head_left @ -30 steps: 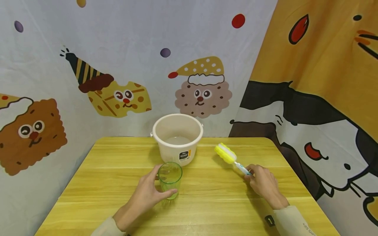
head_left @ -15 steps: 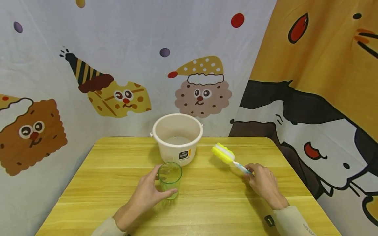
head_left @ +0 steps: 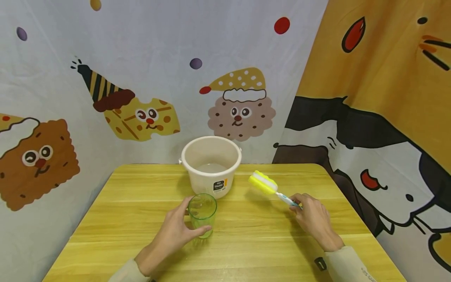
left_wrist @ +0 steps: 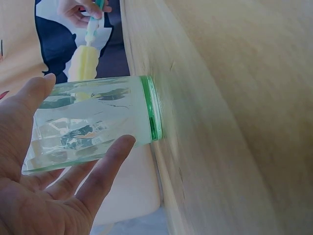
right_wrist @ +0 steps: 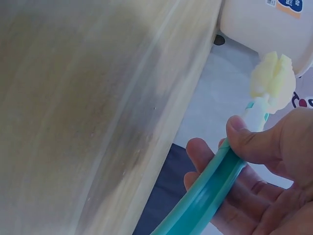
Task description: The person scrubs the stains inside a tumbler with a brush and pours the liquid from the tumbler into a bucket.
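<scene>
My left hand holds a clear green drinking glass, thumb on the near side and fingers on the far side. The glass stands upright on the table; in the left wrist view its thick green base meets the wood. With the thumb and fingers of my right hand I grip a sponge bottle brush by its white and teal handle. The brush's yellow and white sponge head points left, above the table, apart from the glass. Part of the handle is hidden by my hand in the head view.
A white bucket with some liquid in its bottom stands just behind the glass, at the back of the wooden table. Cartoon-printed curtains hang behind and to the right. A small dark mark shows beside my right sleeve.
The brush head has swung a little to the left, and my right hand has shifted slightly with it. My left hand and the glass stay in place.
</scene>
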Tool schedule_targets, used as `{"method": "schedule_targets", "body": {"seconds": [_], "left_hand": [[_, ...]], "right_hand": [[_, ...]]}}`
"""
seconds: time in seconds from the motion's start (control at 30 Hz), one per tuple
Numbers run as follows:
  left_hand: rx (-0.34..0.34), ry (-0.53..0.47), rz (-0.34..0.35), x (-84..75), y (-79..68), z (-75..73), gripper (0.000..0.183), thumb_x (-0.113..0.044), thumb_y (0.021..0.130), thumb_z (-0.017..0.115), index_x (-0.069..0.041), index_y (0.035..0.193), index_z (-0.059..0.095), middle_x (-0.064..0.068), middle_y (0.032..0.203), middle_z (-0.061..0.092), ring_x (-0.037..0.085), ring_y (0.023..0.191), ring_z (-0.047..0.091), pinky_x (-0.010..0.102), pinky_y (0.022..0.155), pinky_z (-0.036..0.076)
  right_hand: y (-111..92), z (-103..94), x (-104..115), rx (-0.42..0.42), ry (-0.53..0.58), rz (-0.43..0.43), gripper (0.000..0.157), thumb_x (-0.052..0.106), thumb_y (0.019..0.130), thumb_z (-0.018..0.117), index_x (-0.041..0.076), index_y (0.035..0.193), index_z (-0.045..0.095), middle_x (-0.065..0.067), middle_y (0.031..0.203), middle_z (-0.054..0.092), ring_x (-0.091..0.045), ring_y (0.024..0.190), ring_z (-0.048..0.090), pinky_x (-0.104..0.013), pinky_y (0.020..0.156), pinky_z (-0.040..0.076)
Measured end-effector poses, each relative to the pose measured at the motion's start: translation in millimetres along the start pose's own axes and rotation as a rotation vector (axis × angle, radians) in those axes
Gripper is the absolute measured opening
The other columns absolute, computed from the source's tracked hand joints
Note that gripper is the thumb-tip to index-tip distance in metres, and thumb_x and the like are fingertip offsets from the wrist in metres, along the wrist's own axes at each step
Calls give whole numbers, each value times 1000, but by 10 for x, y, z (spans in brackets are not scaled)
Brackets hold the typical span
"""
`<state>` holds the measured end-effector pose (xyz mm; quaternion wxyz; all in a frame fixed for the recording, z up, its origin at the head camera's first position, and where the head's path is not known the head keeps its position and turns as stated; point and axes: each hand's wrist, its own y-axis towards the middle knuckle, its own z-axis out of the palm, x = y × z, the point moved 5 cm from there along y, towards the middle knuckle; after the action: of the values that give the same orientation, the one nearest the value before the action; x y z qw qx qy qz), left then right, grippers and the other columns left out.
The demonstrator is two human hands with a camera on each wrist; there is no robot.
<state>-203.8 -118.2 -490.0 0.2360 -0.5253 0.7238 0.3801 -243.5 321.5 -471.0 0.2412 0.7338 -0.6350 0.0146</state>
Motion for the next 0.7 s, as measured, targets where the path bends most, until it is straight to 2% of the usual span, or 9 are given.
{"method": "schedule_targets", "body": {"seconds": [0.7], "left_hand": [[0,1,10,14,5,3,99,-40,78,112,-21,161,61,5,140,84,32,120,84,44,96,75]], "right_hand": [[2,-44,138,-32,2,-40,20,10,98,94,15,116,86,-3,96,79,-15,64,51,-30,53,38]]}}
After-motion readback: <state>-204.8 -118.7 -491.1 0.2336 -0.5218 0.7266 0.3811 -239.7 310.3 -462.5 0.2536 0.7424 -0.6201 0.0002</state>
